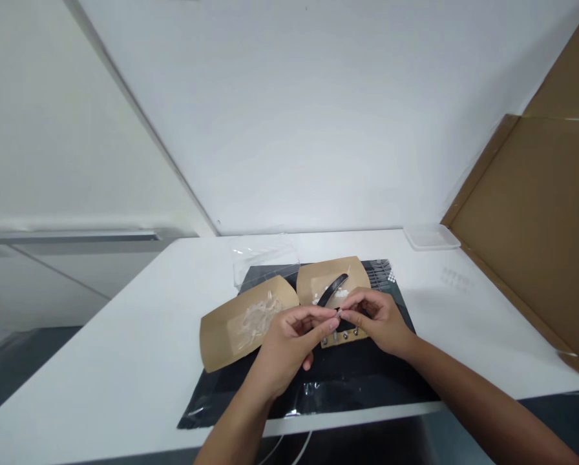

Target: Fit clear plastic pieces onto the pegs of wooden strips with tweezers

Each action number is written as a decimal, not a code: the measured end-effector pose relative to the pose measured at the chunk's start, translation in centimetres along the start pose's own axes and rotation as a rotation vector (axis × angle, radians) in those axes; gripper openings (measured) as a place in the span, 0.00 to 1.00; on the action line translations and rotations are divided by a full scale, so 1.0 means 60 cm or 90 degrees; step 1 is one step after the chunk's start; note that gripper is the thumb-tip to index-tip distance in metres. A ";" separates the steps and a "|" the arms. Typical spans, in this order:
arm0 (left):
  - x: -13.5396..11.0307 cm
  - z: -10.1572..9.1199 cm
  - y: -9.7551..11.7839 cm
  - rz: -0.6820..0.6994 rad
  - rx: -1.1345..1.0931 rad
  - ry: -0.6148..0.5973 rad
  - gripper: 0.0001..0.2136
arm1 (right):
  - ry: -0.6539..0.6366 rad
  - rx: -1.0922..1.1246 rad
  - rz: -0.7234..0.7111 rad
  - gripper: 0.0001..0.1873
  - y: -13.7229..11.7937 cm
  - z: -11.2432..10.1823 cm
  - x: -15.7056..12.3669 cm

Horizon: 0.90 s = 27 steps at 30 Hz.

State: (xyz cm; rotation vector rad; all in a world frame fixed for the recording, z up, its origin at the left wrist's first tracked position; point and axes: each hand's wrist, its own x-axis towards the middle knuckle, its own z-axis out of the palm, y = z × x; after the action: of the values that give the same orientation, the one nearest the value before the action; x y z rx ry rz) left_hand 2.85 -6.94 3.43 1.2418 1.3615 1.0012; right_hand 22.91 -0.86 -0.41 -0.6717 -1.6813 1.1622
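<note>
A tiny pale item is pinched between the nearly meeting fingertips of the left hand and right hand, just above a studded kraft strip lying crosswise, its nearer end by the right hand.

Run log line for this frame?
hands: left hand and right hand pinch tiny pale piece together | below: tan strip with metal studs | behind: curved black strip on brown kraft tray
</note>
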 end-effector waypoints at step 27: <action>-0.003 -0.232 -0.059 -0.040 0.515 0.318 0.21 | -0.036 -0.216 -0.055 0.14 -0.001 -0.024 0.000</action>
State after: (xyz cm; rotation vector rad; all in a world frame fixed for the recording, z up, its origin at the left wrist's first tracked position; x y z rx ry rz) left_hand -11.49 -6.93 2.24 1.5596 2.3275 0.7501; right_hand 24.24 -0.35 -0.20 -0.7693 -1.9588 0.8490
